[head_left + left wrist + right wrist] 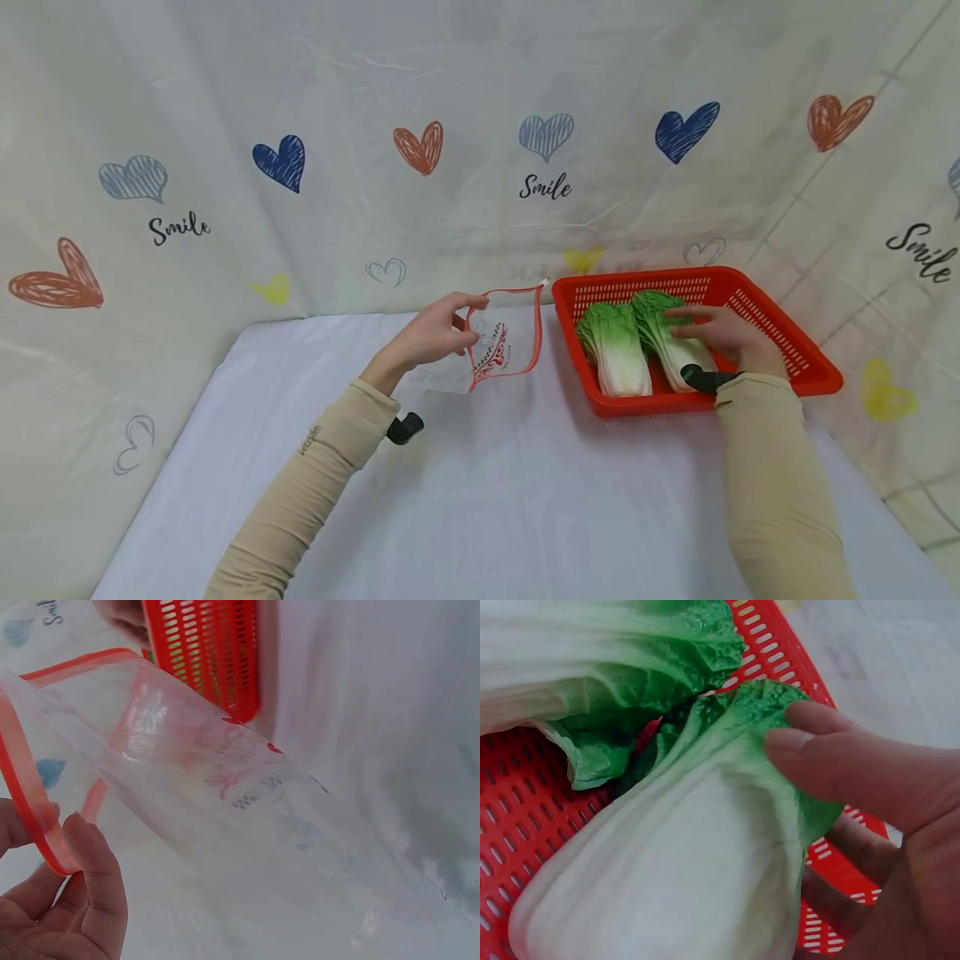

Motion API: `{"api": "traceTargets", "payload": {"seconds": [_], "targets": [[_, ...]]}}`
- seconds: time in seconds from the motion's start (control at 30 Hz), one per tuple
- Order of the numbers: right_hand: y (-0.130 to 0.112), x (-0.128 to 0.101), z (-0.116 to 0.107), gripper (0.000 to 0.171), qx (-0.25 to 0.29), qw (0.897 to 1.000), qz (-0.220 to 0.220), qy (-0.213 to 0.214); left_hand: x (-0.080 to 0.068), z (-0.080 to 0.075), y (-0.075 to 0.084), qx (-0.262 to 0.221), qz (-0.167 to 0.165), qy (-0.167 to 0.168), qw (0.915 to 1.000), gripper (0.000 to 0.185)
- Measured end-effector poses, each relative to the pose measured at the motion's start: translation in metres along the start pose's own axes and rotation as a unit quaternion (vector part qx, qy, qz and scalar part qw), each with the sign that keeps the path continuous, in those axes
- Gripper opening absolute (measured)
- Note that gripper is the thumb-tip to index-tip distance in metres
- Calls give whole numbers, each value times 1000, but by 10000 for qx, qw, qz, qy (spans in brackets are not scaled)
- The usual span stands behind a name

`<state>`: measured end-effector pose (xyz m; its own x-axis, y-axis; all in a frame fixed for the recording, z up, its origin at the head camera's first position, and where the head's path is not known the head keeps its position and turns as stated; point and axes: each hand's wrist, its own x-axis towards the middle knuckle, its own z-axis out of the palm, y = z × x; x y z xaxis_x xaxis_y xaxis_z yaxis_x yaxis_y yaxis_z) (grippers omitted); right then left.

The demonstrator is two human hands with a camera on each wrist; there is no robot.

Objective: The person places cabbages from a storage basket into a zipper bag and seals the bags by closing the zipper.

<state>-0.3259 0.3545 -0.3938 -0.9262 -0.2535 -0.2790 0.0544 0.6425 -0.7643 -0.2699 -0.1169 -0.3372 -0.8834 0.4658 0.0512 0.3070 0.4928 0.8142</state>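
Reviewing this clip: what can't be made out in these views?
- Small print on the clear bag: too small in head view, blurred in left wrist view.
- Right hand fingers under the right cabbage: hidden by the cabbage.
- Basket floor: covered by both cabbages.

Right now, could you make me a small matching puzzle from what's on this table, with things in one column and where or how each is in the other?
Things:
1. clear bag
2. right cabbage
3. left cabbage
4. red basket

States:
A. lies untouched in the basket
B. pinched at its red rim by the left hand
C. sits on the white table, holding both cabbages
D. under the right hand

Pairs: 1-B, 2-D, 3-A, 4-C
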Motion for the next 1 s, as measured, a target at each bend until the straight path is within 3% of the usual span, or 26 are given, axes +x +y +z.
{"api": "traceTargets", "payload": {"seconds": [0.27,0.5,0.7,0.87,1.0], "targets": [[0,-1,5,57,-6,9995,235,-227,0,0,-1,-48,42,-36,10000,52],[-6,-3,3,59,-609,9965,513,-263,0,-1,-2,-27,0,-29,10000,52],[-16,-7,5,65,86,9953,903,-327,0,-1,-1,-45,-87,11,10000,53],[-23,-10,3,67,-14,9961,870,-140,0,-1,0,-4,-107,54,9999,53],[-29,-12,-2,68,-161,9958,842,317,0,-1,0,18,-118,128,9998,55]]}}
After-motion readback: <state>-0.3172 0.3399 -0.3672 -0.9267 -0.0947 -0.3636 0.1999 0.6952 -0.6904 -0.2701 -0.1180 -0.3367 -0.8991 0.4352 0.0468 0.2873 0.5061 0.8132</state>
